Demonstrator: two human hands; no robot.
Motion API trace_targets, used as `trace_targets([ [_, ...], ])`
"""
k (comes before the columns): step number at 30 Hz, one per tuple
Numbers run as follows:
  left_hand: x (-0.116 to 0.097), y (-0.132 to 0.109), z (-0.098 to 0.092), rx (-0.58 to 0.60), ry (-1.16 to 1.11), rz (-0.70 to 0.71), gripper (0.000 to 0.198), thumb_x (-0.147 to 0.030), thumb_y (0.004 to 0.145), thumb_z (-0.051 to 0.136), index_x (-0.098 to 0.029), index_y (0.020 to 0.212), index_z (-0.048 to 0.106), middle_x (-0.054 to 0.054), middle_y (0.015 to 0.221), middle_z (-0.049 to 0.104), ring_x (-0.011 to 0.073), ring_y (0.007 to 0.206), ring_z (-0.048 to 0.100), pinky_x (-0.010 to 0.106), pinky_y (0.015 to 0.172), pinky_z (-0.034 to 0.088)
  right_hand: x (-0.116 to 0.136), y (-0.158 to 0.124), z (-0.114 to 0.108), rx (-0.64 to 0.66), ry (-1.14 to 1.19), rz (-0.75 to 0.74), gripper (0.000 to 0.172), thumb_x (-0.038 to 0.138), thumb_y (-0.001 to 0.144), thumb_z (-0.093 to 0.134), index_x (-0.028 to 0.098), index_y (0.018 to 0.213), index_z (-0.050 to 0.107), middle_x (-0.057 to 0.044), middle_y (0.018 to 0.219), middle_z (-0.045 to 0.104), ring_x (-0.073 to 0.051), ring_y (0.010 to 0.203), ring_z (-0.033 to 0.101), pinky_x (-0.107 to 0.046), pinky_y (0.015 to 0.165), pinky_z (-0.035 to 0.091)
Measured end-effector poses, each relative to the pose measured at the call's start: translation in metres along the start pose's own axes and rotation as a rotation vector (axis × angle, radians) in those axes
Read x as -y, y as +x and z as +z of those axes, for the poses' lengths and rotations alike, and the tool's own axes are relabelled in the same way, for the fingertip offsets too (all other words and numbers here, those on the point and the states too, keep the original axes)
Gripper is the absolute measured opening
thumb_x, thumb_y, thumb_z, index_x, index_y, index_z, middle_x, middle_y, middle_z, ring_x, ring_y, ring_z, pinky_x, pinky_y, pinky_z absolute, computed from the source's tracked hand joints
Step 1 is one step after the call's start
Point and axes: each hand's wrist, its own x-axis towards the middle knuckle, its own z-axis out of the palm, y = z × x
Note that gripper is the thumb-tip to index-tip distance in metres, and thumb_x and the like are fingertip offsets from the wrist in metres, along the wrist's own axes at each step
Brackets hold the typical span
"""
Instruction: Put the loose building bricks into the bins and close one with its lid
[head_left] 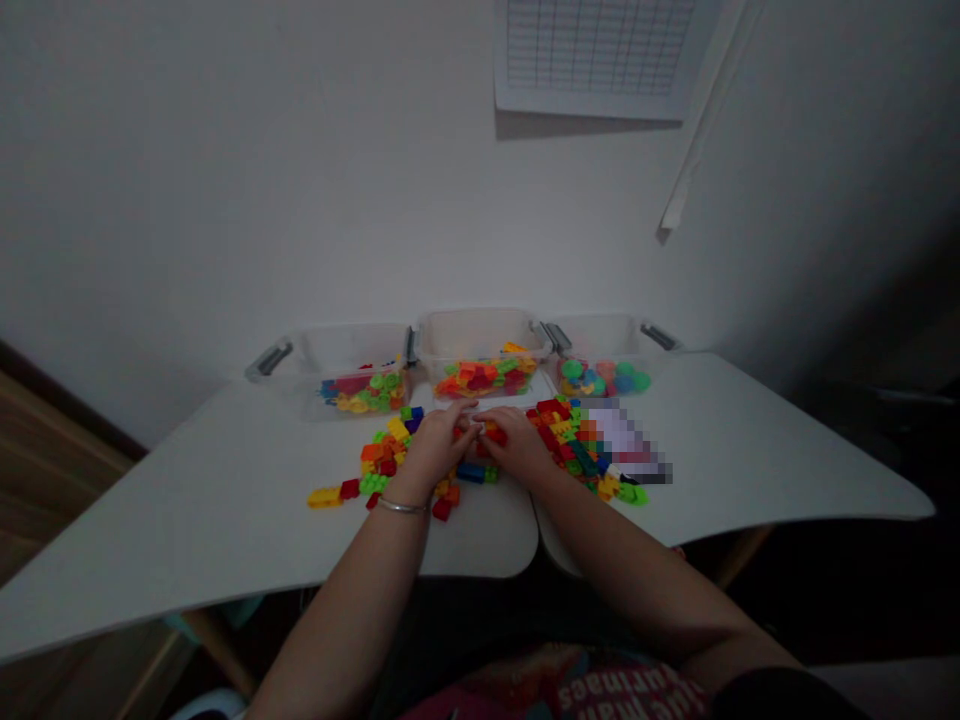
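My left hand and my right hand meet at the middle of the white table, fingertips together. Both are curled around small orange and red building bricks pinched between them. A bracelet circles my left wrist. Loose bricks in red, orange, yellow, green and blue lie scattered around both hands: one pile to the left, another pile to the right. A blue brick lies just under my hands.
Three clear plastic bins stand in a row along the wall: a left bin, a middle bin and a right bin, each holding coloured pieces. A blurred-out patch lies right of the bricks. A gap splits the two tabletops.
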Motion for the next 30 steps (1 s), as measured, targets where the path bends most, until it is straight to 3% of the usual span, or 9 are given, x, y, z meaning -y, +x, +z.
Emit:
trace_targets([
  [6, -0.001, -0.001, -0.002, -0.019, 0.037, 0.020, 0.034, -0.031, 0.092, 0.046, -0.018, 0.122, 0.057, 0.007, 0.101, 0.071, 0.0210, 0.097, 0.064, 0.034, 0.091, 0.047, 0.003, 0.000, -0.001, -0.003, 0.002, 0.012, 0.026, 0.021, 0.085, 0.060, 0.023, 0.111, 0.065, -0.007, 0.110, 0.068, -0.023, 0.105, 0.059, -0.043, 0.096, 0.046],
  [12, -0.005, 0.000, -0.008, -0.113, 0.319, -0.153, 0.033, -0.027, 0.091, 0.044, -0.017, 0.117, 0.061, 0.010, 0.104, 0.070, 0.0246, 0.098, 0.062, 0.036, 0.090, 0.045, 0.006, 0.001, -0.003, -0.037, 0.031, 0.017, 0.024, 0.022, 0.085, 0.056, 0.024, 0.108, 0.065, -0.006, 0.107, 0.068, -0.022, 0.104, 0.060, -0.041, 0.094, 0.047],
  [18, -0.006, -0.003, -0.009, -0.129, 0.561, -0.302, 0.030, -0.028, 0.089, 0.044, -0.020, 0.104, 0.068, 0.010, 0.105, 0.069, 0.0297, 0.100, 0.059, 0.044, 0.091, 0.040, 0.004, 0.013, -0.009, -0.256, 0.128, 0.118, 0.020, 0.027, 0.084, 0.056, 0.020, 0.102, 0.062, -0.007, 0.097, 0.066, -0.019, 0.084, 0.061, -0.036, 0.080, 0.052],
  [24, -0.004, -0.006, -0.009, -0.093, 0.607, -0.307, 0.030, -0.029, 0.088, 0.043, -0.021, 0.096, 0.071, 0.009, 0.102, 0.069, 0.0296, 0.097, 0.059, 0.043, 0.088, 0.039, 0.008, 0.036, -0.029, -0.434, 0.209, 0.118, 0.018, 0.030, 0.080, 0.059, 0.020, 0.094, 0.059, -0.004, 0.089, 0.063, -0.016, 0.073, 0.060, -0.030, 0.068, 0.053],
  [30, -0.004, -0.006, -0.010, -0.057, 0.614, -0.323, 0.033, -0.029, 0.088, 0.042, -0.020, 0.094, 0.073, 0.009, 0.102, 0.069, 0.0297, 0.098, 0.059, 0.043, 0.086, 0.040, 0.009, 0.065, -0.057, -0.487, 0.058, 0.071, 0.018, 0.028, 0.085, 0.054, 0.022, 0.099, 0.063, -0.005, 0.098, 0.065, -0.017, 0.083, 0.060, -0.032, 0.076, 0.051],
])
